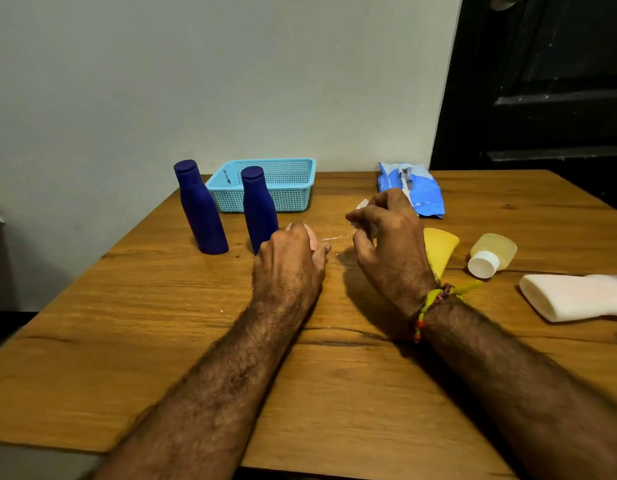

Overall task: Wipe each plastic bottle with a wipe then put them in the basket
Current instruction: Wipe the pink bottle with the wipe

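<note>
The left hand (pixel 293 251) grasps a small pink object (pixel 312 239) near the right blue bottle (pixel 259 207); the right hand (pixel 386 237) pinches a white wipe (pixel 363 204) above the counter (pixel 161 341).

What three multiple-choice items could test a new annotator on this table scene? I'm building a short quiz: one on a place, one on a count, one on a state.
1. Where is the basket?
A. at the table's far edge by the wall
B. under the right hand
C. on the floor

2. How many dark blue bottles stand upright?
A. one
B. two
C. four

3. How does the clear bottle with the white cap lie?
A. upright
B. inside the basket
C. on its side

Answers:
1. A, it sits behind the blue bottles against the wall.
2. B, one on the left and another beside it.
3. C, its cap points toward the camera on the table.
</note>
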